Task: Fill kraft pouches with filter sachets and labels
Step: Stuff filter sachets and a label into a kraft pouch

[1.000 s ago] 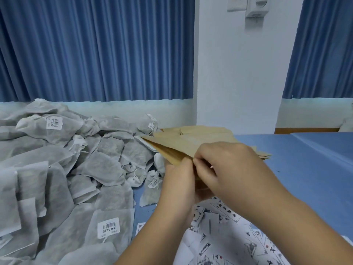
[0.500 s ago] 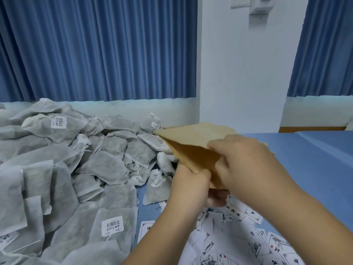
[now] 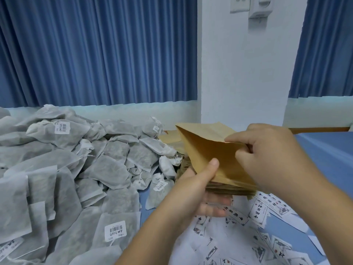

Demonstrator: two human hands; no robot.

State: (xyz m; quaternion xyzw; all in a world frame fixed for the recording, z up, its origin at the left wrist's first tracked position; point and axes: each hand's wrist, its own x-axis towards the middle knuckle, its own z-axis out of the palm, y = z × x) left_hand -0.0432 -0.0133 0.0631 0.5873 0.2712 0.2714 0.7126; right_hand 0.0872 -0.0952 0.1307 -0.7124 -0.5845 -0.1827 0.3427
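Kraft pouch [image 3: 202,150], right hand [image 3: 271,157] grip pinching its upper edge, left hand [image 3: 196,194] grip clasping pouch stack [image 3: 233,189], sachet heap [image 3: 76,169] crowding left

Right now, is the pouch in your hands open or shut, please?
Partly open: the right hand pinches one wall of the pouch apart at the mouth, showing the paler inside.

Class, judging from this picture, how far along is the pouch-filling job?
Done: no filled pouch shows. In hand: left hand and right hand grip one kraft pouch, apparently opening it. Left: sachets, heaped at left, and labels, scattered nearby, must go in.
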